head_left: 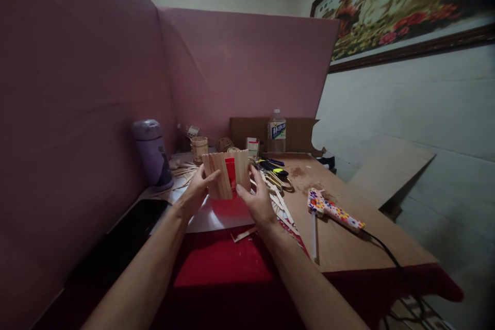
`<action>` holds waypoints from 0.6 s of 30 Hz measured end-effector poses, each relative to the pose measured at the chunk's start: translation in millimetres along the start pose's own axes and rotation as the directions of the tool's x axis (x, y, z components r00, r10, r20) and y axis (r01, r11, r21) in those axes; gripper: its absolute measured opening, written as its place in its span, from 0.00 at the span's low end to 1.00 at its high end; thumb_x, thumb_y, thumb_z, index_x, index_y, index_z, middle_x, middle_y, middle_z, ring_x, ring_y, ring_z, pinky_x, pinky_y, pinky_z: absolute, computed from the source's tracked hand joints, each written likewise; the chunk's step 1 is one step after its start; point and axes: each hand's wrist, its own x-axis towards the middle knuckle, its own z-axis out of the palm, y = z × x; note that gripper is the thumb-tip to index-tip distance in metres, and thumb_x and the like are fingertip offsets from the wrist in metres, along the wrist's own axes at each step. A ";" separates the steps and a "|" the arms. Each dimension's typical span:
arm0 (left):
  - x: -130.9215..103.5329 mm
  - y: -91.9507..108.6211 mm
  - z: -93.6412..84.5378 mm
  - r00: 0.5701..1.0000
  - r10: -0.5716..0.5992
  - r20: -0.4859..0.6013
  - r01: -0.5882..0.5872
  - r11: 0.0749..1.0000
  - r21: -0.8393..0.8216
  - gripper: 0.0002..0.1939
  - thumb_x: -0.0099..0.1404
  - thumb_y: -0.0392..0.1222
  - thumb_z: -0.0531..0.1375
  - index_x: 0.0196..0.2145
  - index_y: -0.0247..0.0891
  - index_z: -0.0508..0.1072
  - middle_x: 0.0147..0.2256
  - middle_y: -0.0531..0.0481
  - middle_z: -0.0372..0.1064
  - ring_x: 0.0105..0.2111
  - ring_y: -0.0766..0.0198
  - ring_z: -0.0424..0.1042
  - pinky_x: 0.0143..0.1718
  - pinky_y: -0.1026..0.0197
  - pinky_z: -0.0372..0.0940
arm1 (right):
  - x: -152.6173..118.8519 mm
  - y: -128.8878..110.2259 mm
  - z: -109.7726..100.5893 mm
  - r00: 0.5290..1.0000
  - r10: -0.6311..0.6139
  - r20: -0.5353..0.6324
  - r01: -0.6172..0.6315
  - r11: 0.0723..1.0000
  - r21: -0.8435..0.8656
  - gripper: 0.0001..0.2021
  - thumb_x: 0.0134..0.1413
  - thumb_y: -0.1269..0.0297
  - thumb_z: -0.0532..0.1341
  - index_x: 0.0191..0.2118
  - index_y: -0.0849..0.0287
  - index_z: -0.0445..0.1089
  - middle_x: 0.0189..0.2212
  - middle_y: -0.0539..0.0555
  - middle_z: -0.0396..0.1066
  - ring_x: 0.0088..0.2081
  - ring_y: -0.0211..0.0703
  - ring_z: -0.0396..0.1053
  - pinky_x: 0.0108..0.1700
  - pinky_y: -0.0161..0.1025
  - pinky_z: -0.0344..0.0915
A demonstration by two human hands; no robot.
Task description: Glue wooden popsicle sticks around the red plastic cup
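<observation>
Between my two hands, above the table, is a small red container (231, 169) with wooden craft sticks (216, 178) standing side by side around it. A strip of red shows between the sticks at the front. My left hand (201, 185) grips its left side, thumb lying across the sticks. On the right side, my right hand (258, 197) holds it with the thumb near the lower front edge and the fingers behind. The back of the container is hidden from me. Loose craft sticks (284, 205) lie scattered just right of my right hand.
A flower-patterned hot glue gun (332, 210) lies on the cardboard at right, its black cord trailing off the edge. A purple tumbler (152, 154) stands at left. Behind are a plastic bottle (277, 134), a stick-covered cup (199, 149) and yellow-black pliers (274, 167).
</observation>
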 end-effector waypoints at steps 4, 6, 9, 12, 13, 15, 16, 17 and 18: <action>0.4 0.1 4.8 0.995 0.029 -0.094 -0.032 0.999 -0.031 0.33 0.56 0.53 0.64 0.55 0.37 0.61 0.50 0.37 0.68 0.47 0.50 0.71 0.47 0.50 0.66 | -6.6 -11.1 2.5 0.997 0.056 0.048 -0.060 0.994 0.086 0.37 0.49 0.59 0.62 0.64 0.57 0.51 0.59 0.62 0.61 0.55 0.52 0.66 0.51 0.47 0.67; 0.1 1.0 6.3 0.991 0.039 -0.126 -0.044 0.998 -0.038 0.36 0.55 0.54 0.65 0.56 0.37 0.59 0.50 0.37 0.68 0.48 0.50 0.70 0.48 0.50 0.66 | -9.4 -15.2 2.4 0.997 0.065 0.053 -0.069 0.993 0.095 0.37 0.50 0.57 0.63 0.64 0.57 0.51 0.61 0.63 0.58 0.55 0.53 0.65 0.51 0.49 0.67; -2.2 4.2 10.5 0.995 0.047 -0.093 -0.051 0.998 -0.047 0.42 0.48 0.53 0.69 0.57 0.39 0.59 0.51 0.38 0.68 0.50 0.48 0.69 0.49 0.50 0.65 | -11.9 -17.2 0.8 0.999 0.048 0.018 -0.048 0.998 0.045 0.35 0.51 0.55 0.63 0.64 0.55 0.53 0.60 0.61 0.60 0.56 0.53 0.64 0.52 0.50 0.67; -4.8 8.6 15.6 0.997 0.043 -0.061 -0.044 0.999 -0.029 0.43 0.47 0.48 0.70 0.58 0.40 0.58 0.53 0.38 0.67 0.51 0.47 0.68 0.49 0.50 0.65 | -12.9 -17.0 -1.0 0.999 0.033 -0.009 -0.034 0.999 -0.027 0.33 0.52 0.54 0.62 0.63 0.53 0.56 0.55 0.59 0.67 0.56 0.53 0.65 0.51 0.49 0.67; -5.1 9.8 16.3 0.997 0.040 -0.067 -0.041 0.999 -0.015 0.43 0.48 0.48 0.70 0.58 0.39 0.58 0.52 0.38 0.67 0.51 0.47 0.68 0.48 0.50 0.65 | -13.1 -16.9 -1.4 0.999 0.032 -0.009 -0.033 0.999 -0.040 0.32 0.53 0.54 0.62 0.62 0.53 0.57 0.55 0.59 0.68 0.56 0.53 0.65 0.51 0.49 0.68; -4.7 11.4 14.7 0.996 0.043 -0.082 -0.041 0.999 0.026 0.45 0.45 0.47 0.71 0.58 0.40 0.58 0.51 0.39 0.68 0.50 0.45 0.69 0.46 0.50 0.66 | -12.9 -16.7 -1.6 0.999 0.035 0.003 -0.035 0.999 -0.025 0.32 0.52 0.54 0.62 0.62 0.54 0.57 0.55 0.59 0.67 0.56 0.53 0.64 0.51 0.49 0.68; -4.1 11.7 12.5 0.995 0.046 -0.089 -0.042 0.998 0.042 0.47 0.42 0.47 0.72 0.57 0.40 0.58 0.51 0.39 0.69 0.50 0.45 0.69 0.46 0.51 0.67 | -12.5 -16.3 -1.4 0.999 0.036 0.011 -0.036 0.999 0.003 0.33 0.51 0.55 0.63 0.62 0.55 0.56 0.55 0.60 0.66 0.56 0.53 0.64 0.51 0.49 0.67; -3.6 11.8 9.6 0.994 0.048 -0.097 -0.043 0.998 0.053 0.48 0.40 0.47 0.73 0.57 0.40 0.58 0.50 0.40 0.69 0.50 0.46 0.69 0.46 0.51 0.66 | -12.1 -15.7 -1.0 0.999 0.039 0.019 -0.040 0.999 0.038 0.34 0.50 0.57 0.63 0.62 0.56 0.56 0.56 0.61 0.65 0.56 0.53 0.64 0.52 0.49 0.67; -3.1 11.7 6.6 0.994 0.045 -0.102 -0.039 0.998 0.054 0.49 0.39 0.48 0.74 0.57 0.40 0.58 0.50 0.40 0.69 0.50 0.46 0.69 0.46 0.52 0.66 | -11.5 -14.8 -0.1 0.999 0.045 0.027 -0.047 0.996 0.073 0.35 0.48 0.59 0.64 0.62 0.57 0.55 0.57 0.62 0.64 0.56 0.52 0.65 0.52 0.49 0.67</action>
